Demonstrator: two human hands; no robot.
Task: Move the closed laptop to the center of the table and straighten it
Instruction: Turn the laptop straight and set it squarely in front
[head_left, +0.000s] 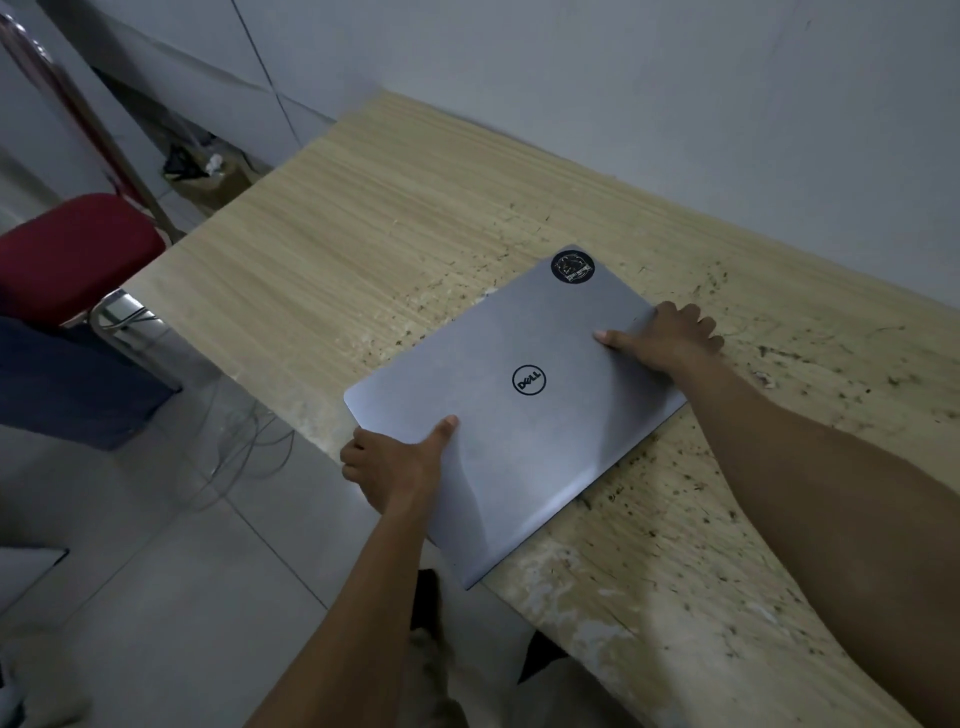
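Observation:
A closed grey laptop (519, 395) with a round logo and a black round sticker at its far corner lies askew on the light wooden table (363, 218). Its near-left part hangs over the table's front edge. My left hand (395, 465) grips that overhanging edge, thumb on the lid and fingers underneath. On the laptop's right edge sits my right hand (665, 338), thumb pressed on the lid and fingers curled around the side.
The tabletop is scratched and speckled with dark marks to the right. A white wall (675, 104) runs along the table's far side. A red chair (72, 254) stands at the left, with cables (244, 447) on the tiled floor below.

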